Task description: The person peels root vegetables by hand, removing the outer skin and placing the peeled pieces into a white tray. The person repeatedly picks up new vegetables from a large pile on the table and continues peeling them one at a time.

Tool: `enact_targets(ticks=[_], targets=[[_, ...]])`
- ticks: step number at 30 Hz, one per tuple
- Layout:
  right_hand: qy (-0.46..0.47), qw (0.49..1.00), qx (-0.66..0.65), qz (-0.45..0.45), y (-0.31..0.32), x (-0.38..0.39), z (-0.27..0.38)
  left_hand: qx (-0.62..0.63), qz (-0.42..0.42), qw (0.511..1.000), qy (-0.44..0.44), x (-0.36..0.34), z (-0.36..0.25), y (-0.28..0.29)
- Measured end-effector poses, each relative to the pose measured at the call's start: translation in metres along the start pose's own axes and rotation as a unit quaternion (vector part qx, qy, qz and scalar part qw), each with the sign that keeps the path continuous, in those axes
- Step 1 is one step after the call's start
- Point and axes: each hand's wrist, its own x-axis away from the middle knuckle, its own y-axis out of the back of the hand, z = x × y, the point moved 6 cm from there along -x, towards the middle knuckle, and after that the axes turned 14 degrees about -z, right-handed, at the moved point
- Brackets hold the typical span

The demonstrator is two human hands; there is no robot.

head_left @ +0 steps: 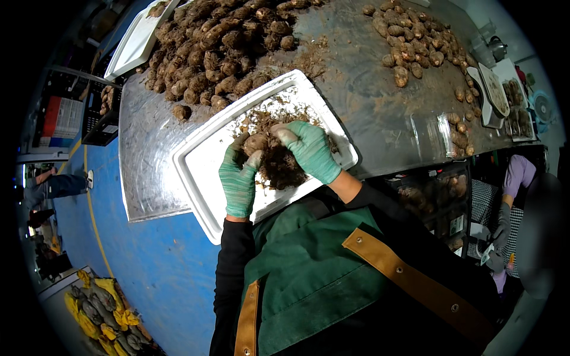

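Observation:
My left hand (240,178), in a green knitted glove, is closed around a brown taro root (256,143) above a white tray (202,215). My right hand (309,148), gloved the same way, has its thumb and fingers pinched at the root's far right side. What exactly those fingers grip is too small to tell. Loose brown fibres and peelings (282,169) lie heaped in the tray below both hands. More shreds are scattered along its far side.
A large pile of taro roots (217,44) lies on the metal table (380,127) beyond the tray. Cleaner roots (409,38) sit far right, near a scale (493,89). A gloved co-worker (504,225) is at the right; another person (56,185) stands on the blue floor.

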Motion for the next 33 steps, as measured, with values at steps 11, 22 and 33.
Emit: enact_targets(ticks=[11, 22, 33], targets=[[-0.229, 0.920, -0.291, 0.131, -0.023, 0.016, -0.016, 0.007, -0.059, 0.993, -0.100, -0.007, -0.012, -0.001], [-0.227, 0.904, -0.347, 0.104, -0.001, 0.008, -0.020, -0.017, -0.032, 0.998, -0.044, -0.004, -0.007, -0.022], [-0.187, 0.934, -0.298, 0.069, 0.011, 0.000, -0.010, -0.251, -0.029, 0.957, -0.143, -0.028, 0.015, -0.004]])
